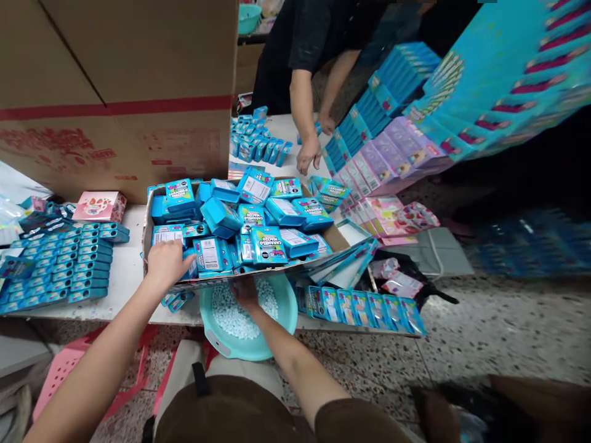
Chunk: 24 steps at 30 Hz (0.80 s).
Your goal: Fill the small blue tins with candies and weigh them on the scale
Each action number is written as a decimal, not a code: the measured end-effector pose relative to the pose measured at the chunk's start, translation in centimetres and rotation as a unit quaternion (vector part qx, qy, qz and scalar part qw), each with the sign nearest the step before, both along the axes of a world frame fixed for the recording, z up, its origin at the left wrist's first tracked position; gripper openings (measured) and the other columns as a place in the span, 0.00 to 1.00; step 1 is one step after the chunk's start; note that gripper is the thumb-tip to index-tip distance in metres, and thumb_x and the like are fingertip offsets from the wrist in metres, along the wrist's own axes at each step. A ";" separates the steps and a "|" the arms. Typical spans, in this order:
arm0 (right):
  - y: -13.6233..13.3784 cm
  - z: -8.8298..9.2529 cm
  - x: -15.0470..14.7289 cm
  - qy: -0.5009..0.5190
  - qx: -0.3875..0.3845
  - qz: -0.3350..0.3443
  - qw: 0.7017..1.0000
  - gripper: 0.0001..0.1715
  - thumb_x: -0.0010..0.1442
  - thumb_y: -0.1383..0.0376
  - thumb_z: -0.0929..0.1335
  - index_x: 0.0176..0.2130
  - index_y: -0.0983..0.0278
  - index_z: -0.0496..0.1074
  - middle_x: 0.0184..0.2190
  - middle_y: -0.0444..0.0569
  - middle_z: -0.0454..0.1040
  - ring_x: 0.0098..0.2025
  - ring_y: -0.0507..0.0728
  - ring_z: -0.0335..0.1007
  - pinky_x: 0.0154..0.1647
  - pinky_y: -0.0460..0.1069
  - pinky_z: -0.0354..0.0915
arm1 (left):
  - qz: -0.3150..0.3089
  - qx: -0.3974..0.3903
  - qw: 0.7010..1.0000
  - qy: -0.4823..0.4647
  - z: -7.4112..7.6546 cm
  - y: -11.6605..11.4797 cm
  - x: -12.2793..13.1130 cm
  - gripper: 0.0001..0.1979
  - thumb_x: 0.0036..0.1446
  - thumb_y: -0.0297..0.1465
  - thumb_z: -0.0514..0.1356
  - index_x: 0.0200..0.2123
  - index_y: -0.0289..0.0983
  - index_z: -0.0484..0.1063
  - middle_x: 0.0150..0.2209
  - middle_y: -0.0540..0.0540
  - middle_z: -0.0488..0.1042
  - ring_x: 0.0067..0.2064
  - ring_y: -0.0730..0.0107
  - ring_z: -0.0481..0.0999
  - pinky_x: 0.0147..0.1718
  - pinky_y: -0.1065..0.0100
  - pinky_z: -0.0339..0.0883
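Note:
My left hand [165, 266] rests over the near left corner of an open carton [318, 261], its thumb apart from the fingers and its fingertips touching a small blue candy box [167, 235]. The carton holds a jumbled heap of blue candy boxes [263, 246] with "Caramelo Macizo" lettering. Below its front edge, a turquoise basin [287, 307] full of small whitish-blue candies [235, 317] sits at my lap. My right hand [247, 294] reaches into these candies; its fingers are partly hidden by the carton's edge and shadow.
A tall cardboard box [115, 74] stands behind at left. Rows of blue boxes [69, 264] lie on the table at left, more [369, 307] at right. Across the table, a co-worker's hand [308, 154] is near stacked packs [369, 160]. A pink stool [69, 375] stands below.

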State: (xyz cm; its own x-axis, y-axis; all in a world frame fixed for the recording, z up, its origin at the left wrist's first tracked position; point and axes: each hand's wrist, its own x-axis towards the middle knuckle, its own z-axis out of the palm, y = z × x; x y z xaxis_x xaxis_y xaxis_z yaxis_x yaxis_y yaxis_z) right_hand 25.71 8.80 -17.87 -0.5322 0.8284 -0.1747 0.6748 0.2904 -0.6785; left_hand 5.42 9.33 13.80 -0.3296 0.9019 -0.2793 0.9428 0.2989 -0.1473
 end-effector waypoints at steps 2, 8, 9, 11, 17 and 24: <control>-0.5 -0.2 -1.2 0.028 0.029 0.018 0.999 0.25 0.63 0.54 0.61 0.56 0.59 0.66 0.57 0.56 0.66 0.64 0.66 0.51 0.65 0.64 0.45 | 0.035 -0.091 0.995 -0.007 -0.8 0.9 0.4 0.27 0.56 0.48 0.51 0.45 0.31 0.70 0.41 0.31 0.76 0.44 0.46 0.75 0.39 0.57 0.66; -2.3 0.0 -1.4 0.124 -0.011 0.103 0.987 0.21 0.63 0.57 0.63 0.54 0.58 0.69 0.53 0.53 0.70 0.59 0.62 0.59 0.62 0.58 0.54 | 0.062 -0.167 0.984 -0.011 -0.8 2.1 0.3 0.26 0.55 0.44 0.52 0.47 0.31 0.71 0.46 0.31 0.75 0.47 0.47 0.75 0.41 0.58 0.67; -2.5 0.2 -1.2 0.134 -0.019 0.121 0.983 0.21 0.62 0.57 0.63 0.54 0.57 0.69 0.53 0.52 0.70 0.59 0.61 0.60 0.61 0.58 0.55 | 0.066 -0.174 0.983 -0.004 -0.3 2.3 0.5 0.25 0.55 0.44 0.51 0.46 0.31 0.72 0.46 0.31 0.75 0.47 0.46 0.75 0.41 0.58 0.67; -3.1 0.5 -0.9 0.145 -0.029 0.146 0.978 0.22 0.62 0.57 0.63 0.54 0.57 0.69 0.53 0.52 0.70 0.58 0.60 0.61 0.61 0.57 0.56 | 0.068 -0.179 0.981 0.015 0.9 2.6 1.1 0.24 0.55 0.44 0.51 0.43 0.31 0.73 0.46 0.30 0.75 0.47 0.45 0.75 0.41 0.57 0.68; -4.9 1.6 0.0 0.166 -0.096 0.161 0.968 0.21 0.60 0.57 0.65 0.51 0.61 0.72 0.52 0.52 0.72 0.55 0.60 0.65 0.58 0.56 0.59 | 0.061 -0.046 0.996 0.044 5.8 2.0 2.4 0.22 0.53 0.41 0.54 0.43 0.32 0.73 0.44 0.33 0.73 0.45 0.47 0.74 0.43 0.53 0.68; -6.9 2.3 1.3 0.174 -0.349 0.052 0.919 0.21 0.58 0.50 0.65 0.44 0.57 0.76 0.48 0.47 0.76 0.52 0.61 0.69 0.56 0.55 0.61 | 0.147 0.262 0.920 -0.250 8.0 -4.2 2.4 0.25 0.52 0.47 0.58 0.49 0.39 0.69 0.43 0.44 0.74 0.44 0.57 0.74 0.46 0.55 0.70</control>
State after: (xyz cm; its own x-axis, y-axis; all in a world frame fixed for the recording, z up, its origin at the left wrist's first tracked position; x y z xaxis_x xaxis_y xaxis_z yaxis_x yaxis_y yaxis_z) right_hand 27.00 1.89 -15.56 -0.7268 0.5198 -0.4490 0.3749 -0.2475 -0.8934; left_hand 7.78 5.16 21.75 -0.5302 0.8478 -0.0144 0.7204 0.4593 0.5198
